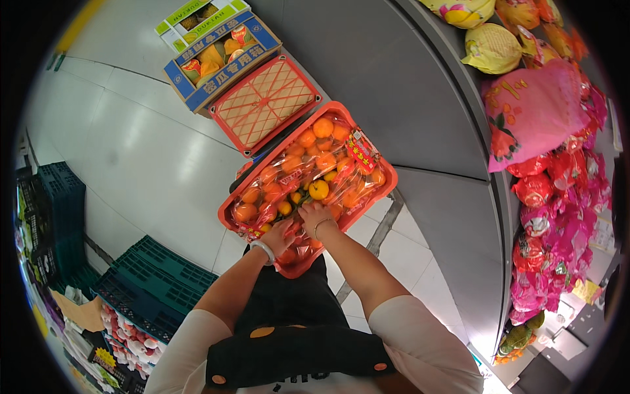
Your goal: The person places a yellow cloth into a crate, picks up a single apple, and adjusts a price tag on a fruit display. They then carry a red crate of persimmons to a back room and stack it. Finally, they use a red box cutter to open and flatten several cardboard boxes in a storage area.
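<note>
A red plastic crate [389, 189] of orange citrus fruit stands in front of my legs. Clear plastic film [300, 162] with red printed labels covers much of the fruit. Down the middle, a yellow-orange mandarin [319, 189] and some green leaves look bare of film. My left hand [278, 238], with a pale bangle at the wrist, is at the near end, its fingers down on the film and fruit. My right hand [315, 217], wearing a thin bracelet, touches the fruit just below that mandarin. The fingertips of both are partly hidden, so any grip is unclear.
Beyond the crate lie a red-rimmed crate [266, 103], a blue melon carton [224, 61] and a durian carton [202, 22]. A grey display stand [443, 207] on the right bears wrapped fruit [534, 189]. Green plastic crates [152, 280] are stacked at left.
</note>
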{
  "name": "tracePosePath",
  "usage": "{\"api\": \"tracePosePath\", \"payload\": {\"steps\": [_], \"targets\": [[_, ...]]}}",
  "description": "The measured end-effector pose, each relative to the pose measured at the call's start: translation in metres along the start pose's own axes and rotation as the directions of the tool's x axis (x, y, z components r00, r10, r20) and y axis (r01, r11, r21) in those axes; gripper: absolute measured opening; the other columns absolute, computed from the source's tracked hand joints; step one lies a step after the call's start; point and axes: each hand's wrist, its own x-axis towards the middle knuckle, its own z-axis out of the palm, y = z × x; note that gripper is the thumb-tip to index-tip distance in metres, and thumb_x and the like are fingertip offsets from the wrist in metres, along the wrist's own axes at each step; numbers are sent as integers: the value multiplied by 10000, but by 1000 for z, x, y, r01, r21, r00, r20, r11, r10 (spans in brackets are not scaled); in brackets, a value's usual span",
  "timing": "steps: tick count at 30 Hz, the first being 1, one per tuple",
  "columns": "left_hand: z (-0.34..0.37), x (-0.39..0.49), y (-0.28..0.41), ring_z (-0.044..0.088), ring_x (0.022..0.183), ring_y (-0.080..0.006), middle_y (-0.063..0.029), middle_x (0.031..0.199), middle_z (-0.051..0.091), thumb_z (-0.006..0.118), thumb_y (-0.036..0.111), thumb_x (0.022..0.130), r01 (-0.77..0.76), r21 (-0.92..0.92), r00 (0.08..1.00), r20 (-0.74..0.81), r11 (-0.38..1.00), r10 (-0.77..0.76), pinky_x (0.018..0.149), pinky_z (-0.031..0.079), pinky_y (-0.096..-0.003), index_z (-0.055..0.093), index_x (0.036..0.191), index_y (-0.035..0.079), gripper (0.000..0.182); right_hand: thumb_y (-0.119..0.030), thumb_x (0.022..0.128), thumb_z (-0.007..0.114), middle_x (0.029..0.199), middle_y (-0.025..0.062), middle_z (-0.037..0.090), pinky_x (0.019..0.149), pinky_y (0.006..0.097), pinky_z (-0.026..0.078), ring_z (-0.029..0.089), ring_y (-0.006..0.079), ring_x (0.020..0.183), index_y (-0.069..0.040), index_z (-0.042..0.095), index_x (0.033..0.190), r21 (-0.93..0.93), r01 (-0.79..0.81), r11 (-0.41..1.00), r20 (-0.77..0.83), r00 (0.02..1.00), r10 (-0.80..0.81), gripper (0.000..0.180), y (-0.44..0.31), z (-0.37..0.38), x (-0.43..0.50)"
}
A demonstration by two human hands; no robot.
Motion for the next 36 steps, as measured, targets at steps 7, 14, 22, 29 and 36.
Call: {"api": "tracePosePath", "payload": {"steps": [7, 14, 22, 29, 36], "targets": [[4, 1, 27, 543, 886, -328, -154, 999, 525, 594, 224, 755, 40, 10, 997, -68, 999, -39, 758, 451, -386, 521, 1134, 77, 413, -392, 781, 543, 1010, 59, 551, 852, 438, 384, 465, 255, 1036, -116, 593, 956, -28, 91, 995, 102, 991, -88, 330, 6, -29, -25], [-3, -14, 42, 547, 883, -315, -135, 1023, 518, 595, 242, 749, 52, 22, 996, -80, 998, -50, 773, 452, -379, 533, 1142, 102, 422, -398, 774, 553, 1064, 87, 529, 766, 407, 448, 542, 297, 935, -122, 488, 1110, 296, -197, 935, 49, 980, 191, 440, 29, -42, -4], [4, -16, 31, 514, 995, -307, -145, 1106, 496, 571, 130, 767, 21, -245, 926, -361, 969, -111, 841, 432, -356, 547, 1091, 67, 331, -504, 712, 599, 1100, 139, 520, 780, 400, 469, 549, 311, 969, -101, 362, 1243, 90, -285, 954, 90, 957, 278, 707, 40, -38, 31], [-29, -33, -21, 470, 1032, -312, -159, 1107, 495, 569, 35, 727, 121, -153, 458, -868, 981, -192, 893, 374, -365, 520, 1057, 24, 334, -533, 713, 603, 1179, 180, 503, 866, 386, 410, 488, 307, 1083, -13, 415, 1215, 346, -316, 883, 291, 931, 219, 747, 41, -43, -3], [15, -18, -68, 489, 1014, -210, -111, 1108, 504, 509, 478, 836, -59, -993, 564, -115, 99, -817, 857, 400, -332, 379, 1210, 27, 600, -453, 752, 605, 978, 168, 555, 777, 388, 422, 536, 289, 914, 3, 523, 991, 332, -240, 912, -630, 663, 404, 521, 173, -95, 57]]}}
